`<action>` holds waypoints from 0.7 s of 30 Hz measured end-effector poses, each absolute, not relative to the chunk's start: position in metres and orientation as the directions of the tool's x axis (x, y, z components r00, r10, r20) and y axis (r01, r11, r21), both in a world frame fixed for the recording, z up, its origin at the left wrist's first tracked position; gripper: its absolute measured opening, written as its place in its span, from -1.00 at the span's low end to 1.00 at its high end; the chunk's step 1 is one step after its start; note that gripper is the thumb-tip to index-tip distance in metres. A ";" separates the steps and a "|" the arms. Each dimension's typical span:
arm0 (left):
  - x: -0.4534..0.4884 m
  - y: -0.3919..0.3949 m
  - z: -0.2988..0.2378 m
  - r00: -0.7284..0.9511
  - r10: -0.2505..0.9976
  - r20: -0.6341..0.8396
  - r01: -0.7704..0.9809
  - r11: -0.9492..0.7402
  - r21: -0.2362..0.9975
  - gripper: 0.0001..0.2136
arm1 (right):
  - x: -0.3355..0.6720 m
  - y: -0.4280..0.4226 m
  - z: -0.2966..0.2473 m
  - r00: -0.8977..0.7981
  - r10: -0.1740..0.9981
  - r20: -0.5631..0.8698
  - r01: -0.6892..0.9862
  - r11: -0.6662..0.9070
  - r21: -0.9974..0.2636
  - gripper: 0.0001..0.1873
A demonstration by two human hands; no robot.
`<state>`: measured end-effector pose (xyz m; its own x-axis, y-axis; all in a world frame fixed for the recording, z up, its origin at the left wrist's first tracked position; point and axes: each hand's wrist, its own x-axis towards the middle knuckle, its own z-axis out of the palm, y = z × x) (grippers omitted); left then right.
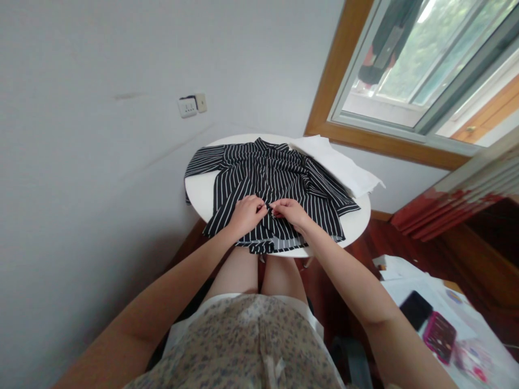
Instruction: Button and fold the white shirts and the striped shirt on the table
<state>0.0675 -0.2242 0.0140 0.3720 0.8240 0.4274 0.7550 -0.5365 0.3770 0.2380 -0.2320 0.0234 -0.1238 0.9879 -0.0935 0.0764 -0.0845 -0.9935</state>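
A black shirt with thin white stripes lies spread on a small round white table, its hem hanging over the near edge. My left hand and my right hand rest on the shirt's lower front, side by side. The fingertips of both hands meet and pinch the fabric along the shirt's middle. Both hands are closed on the cloth.
A folded white cloth lies on the table's far right, beside a wood-framed window. A wall socket sits on the white wall. At right, a black phone and a pink case lie on a white surface.
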 end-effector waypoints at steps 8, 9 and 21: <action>0.066 -0.225 0.018 0.431 0.757 0.491 0.637 -0.641 0.429 -0.83 | 0.244 -0.237 0.021 -0.226 0.973 0.055 0.214 0.105 -0.971 -0.61; 0.066 -0.226 0.018 0.429 0.758 0.492 0.635 -0.640 0.433 -0.83 | 0.244 -0.236 0.020 -0.230 0.970 0.079 0.264 0.141 -0.954 -0.60; 0.022 -0.231 0.049 0.664 0.676 0.321 0.592 -0.737 0.326 -0.75 | 0.292 -0.247 0.068 -0.475 0.827 0.301 0.637 0.559 -0.531 -0.81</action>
<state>0.0222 -0.2308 0.0493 0.6638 0.6758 0.3205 0.5925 -0.7366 0.3261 0.2923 -0.2470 0.0680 -0.4751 0.8268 0.3012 0.6367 0.5593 -0.5309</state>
